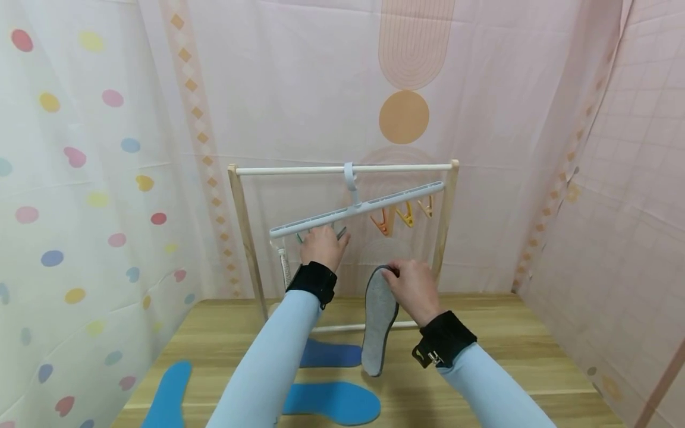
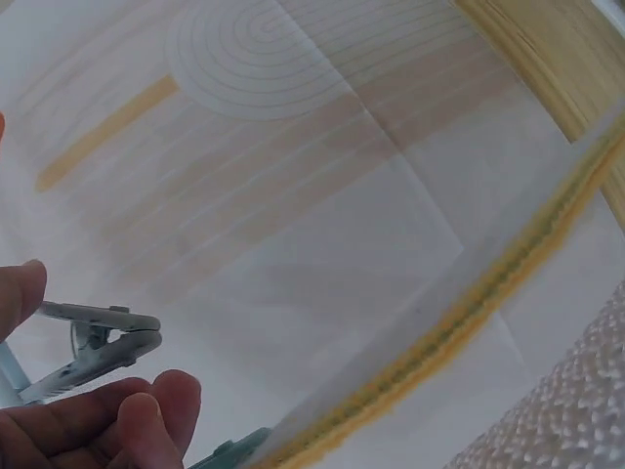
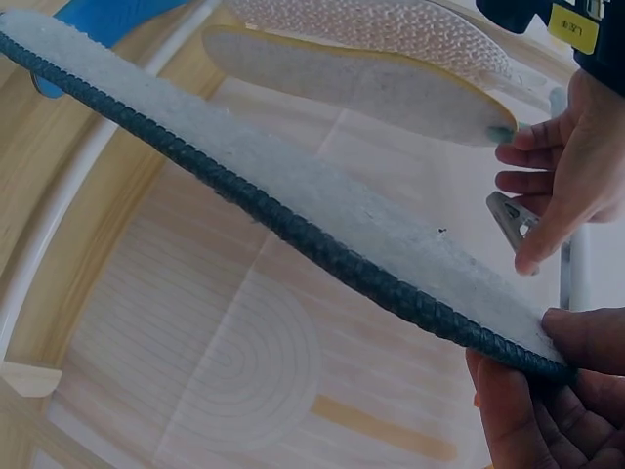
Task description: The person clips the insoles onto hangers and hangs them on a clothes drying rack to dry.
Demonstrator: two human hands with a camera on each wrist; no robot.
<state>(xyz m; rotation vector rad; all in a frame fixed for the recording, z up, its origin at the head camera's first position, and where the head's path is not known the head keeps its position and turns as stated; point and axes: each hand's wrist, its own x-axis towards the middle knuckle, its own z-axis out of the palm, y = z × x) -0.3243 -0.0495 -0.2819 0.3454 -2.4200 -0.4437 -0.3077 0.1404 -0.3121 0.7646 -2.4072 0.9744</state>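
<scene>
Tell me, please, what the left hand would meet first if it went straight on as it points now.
Probably the pale hanger bar, just above the left hand in the head view; depth is unclear, though.

Left hand (image 2: 93,420), 1 grey clip (image 2: 112,355) between thumb and fingers, 1 yellow-edged insole (image 2: 430,354) nearby

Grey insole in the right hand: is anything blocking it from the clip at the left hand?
Perhaps only the left hand, its thumb beside the clip on the side nearer the grey insole; otherwise nothing visible stands in the gap.
</scene>
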